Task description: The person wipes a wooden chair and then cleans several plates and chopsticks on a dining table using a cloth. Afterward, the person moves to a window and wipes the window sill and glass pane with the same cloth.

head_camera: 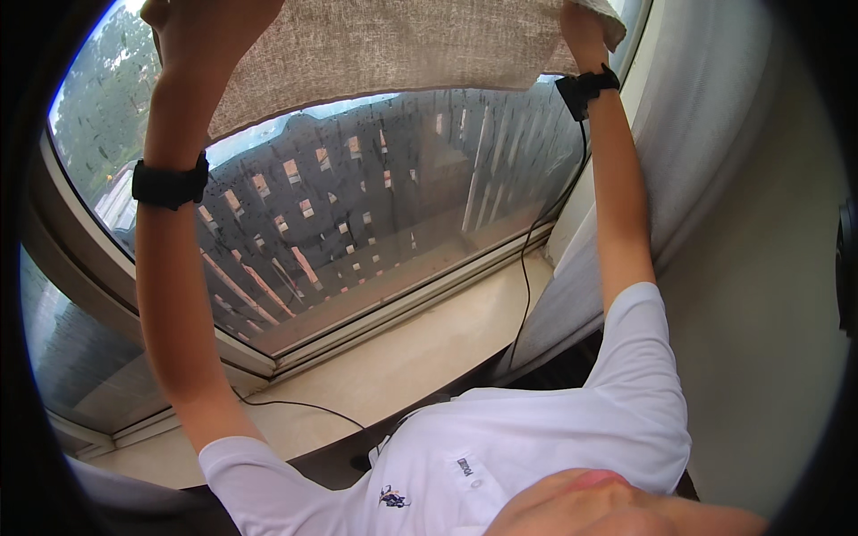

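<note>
A beige-brown woven cloth (402, 43) spans the space between my raised hands, in front of a window pane (429, 167). Its upper part runs out of view. My left hand (214, 30) is at the cloth's left side, with its fingers partly cut off by the top of the picture. At the right end, my right hand (584, 32) grips the cloth, and a corner folds over the fingers. A black strap (171, 184) circles my left wrist. Another black strap with a small device (586, 90) is on my right wrist.
Thin black cables (526, 268) hang by the arms, one over the pale sill (415, 315). A grey curtain (697, 114) hangs at the right beside the window frame (409, 295). Drops and streaks mark the glass; a slotted barrier (328, 194) stands outside. A second pane (87, 348) is at the left.
</note>
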Available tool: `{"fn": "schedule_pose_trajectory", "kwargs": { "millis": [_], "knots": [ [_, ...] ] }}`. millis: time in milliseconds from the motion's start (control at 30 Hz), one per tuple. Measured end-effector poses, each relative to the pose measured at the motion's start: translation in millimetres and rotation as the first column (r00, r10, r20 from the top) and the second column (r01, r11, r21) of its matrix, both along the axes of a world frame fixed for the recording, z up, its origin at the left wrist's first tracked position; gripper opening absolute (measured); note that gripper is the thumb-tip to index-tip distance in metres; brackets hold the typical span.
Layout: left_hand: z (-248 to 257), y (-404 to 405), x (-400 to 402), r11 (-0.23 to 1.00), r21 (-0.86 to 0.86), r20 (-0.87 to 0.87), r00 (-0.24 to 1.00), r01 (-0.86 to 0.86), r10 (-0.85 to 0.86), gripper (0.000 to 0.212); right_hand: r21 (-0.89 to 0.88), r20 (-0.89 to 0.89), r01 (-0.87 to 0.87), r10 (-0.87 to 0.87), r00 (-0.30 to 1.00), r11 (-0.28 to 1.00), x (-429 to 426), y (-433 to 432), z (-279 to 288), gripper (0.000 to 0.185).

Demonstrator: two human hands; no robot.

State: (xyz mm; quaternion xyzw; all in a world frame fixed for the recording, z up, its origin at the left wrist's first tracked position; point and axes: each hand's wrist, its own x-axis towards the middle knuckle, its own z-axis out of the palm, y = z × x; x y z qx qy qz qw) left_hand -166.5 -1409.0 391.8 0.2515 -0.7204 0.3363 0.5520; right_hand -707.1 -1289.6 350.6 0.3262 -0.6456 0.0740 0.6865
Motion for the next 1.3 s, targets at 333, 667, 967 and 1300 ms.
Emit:
{"fn": "schedule_pose_trajectory", "kwargs": {
  "millis": [333,667,967,1300],
  "knots": [
    [-47.1,35.6,-10.9,0.970,0.228,-0.059,0.994,-0.079,0.095,0.070,-0.006,0.090,-0.799,0.796,0.598,0.601,23.9,9.3,-70.5,0.029],
    [-4.1,-14.9,-69.5,0.931,-0.084,-0.279,0.905,-0.355,0.320,0.081,-0.268,0.274,-0.705,0.753,0.598,0.657,26.6,8.2,3.4,0.021],
    [-69.5,29.0,-138.2,0.999,-0.048,-0.210,0.978,-0.006,-0.004,0.070,-0.067,0.162,-0.590,0.593,0.789,0.804,-0.1,42.2,-84.6,0.023],
    [-2.0,-15.3,-155.6,0.961,-0.245,-0.297,0.934,0.128,-0.200,0.058,-0.108,0.267,-0.363,0.379,0.886,0.925,-32.4,36.0,-0.5,0.026]
  ]
}}
